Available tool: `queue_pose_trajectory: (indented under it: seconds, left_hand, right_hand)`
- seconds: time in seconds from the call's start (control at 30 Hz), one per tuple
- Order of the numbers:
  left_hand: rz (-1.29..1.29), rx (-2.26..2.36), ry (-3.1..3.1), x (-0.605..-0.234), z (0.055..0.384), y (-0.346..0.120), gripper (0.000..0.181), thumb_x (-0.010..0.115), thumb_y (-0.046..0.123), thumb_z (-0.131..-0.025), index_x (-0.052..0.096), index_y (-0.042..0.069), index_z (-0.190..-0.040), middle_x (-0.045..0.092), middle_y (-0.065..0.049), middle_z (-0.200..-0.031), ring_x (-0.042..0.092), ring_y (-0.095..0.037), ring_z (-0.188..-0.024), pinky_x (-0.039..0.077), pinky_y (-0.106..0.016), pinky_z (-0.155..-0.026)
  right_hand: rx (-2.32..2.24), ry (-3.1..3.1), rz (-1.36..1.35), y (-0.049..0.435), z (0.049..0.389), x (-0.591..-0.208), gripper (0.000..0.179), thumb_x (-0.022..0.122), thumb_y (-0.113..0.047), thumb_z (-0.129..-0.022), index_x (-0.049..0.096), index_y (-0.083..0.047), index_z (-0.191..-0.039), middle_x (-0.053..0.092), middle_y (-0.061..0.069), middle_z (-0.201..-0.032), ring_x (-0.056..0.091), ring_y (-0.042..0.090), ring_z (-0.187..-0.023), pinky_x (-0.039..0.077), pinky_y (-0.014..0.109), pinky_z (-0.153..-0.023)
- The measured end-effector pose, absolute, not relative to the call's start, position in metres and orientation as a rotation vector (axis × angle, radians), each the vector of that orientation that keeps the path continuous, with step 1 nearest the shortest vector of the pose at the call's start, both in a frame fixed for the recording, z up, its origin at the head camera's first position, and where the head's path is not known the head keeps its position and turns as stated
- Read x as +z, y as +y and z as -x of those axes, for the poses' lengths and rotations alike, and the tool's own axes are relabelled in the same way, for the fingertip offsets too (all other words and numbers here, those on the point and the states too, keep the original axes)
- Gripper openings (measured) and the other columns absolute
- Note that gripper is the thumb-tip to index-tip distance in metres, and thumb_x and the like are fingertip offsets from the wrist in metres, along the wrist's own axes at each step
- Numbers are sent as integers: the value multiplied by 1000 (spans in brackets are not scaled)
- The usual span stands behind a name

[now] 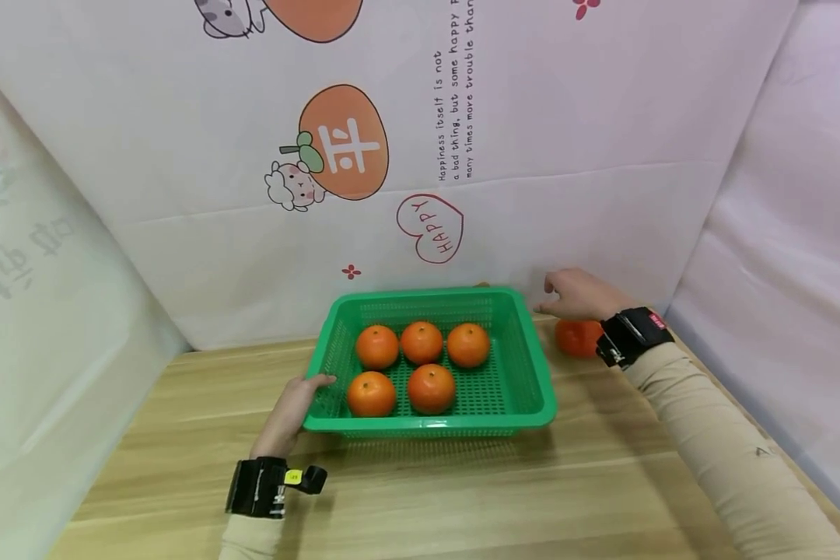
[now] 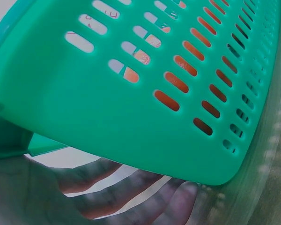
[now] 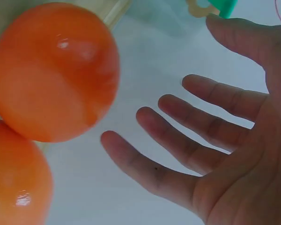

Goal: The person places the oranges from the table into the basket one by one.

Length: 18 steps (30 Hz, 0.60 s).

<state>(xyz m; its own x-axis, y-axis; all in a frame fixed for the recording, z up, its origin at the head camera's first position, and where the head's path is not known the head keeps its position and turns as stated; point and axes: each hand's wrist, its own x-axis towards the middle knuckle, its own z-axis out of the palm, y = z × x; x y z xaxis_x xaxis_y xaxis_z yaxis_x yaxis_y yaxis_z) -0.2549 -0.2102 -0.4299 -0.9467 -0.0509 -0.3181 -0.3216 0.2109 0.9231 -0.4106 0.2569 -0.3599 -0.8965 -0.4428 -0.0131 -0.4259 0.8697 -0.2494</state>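
Note:
A green plastic basket stands on the wooden table, and several oranges lie inside it, leaving its right side bare. At its left rim my left hand grips the basket, thumb over the edge; in the left wrist view the fingers run along the outside of the wall. Right of the basket, my right hand is in the air with spread fingers and holds nothing. Below it an orange is partly covered by the hand and wrist. The right wrist view shows two oranges, one upper and one lower, apart from the fingers.
A white printed cloth hangs close behind the basket. Pale cloth sides rise at left and right of the wooden table. Black straps with devices sit on both wrists.

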Motion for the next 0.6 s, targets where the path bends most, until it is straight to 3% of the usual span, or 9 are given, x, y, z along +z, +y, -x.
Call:
queue_pose_trajectory:
  seconds: [0.17, 0.37, 0.6]
  left_hand:
    - [354, 1818, 2272, -430, 255, -211, 53, 52, 34, -105, 55, -5, -141, 75, -9, -100, 71, -14, -82, 58, -29, -74]
    - [337, 1811, 2265, -430, 255, -212, 53, 50, 35, -106, 54, -4, -142, 75, -7, -94, 71, -15, -80, 58, -30, -74]
    - [339, 1820, 2259, -429, 256, -212, 55, 50, 34, -106, 52, -5, -144, 76, -12, -105, 72, -16, -85, 59, -30, -76]
  right_hand:
    - [-356, 2946, 623, 263, 412, -367, 45, 73, -27, -94, 64, 11, -118, 71, 28, -113, 67, 38, -102, 56, 55, -90]
    - [-299, 2901, 634, 268, 409, -374, 42, 76, -13, -88, 63, 12, -118, 69, 31, -118, 67, 41, -107, 56, 56, -93]
    - [-290, 2825, 542, 266, 403, -389, 57, 80, -27, -88, 63, 11, -127, 68, 30, -128, 67, 42, -112, 57, 56, -91]
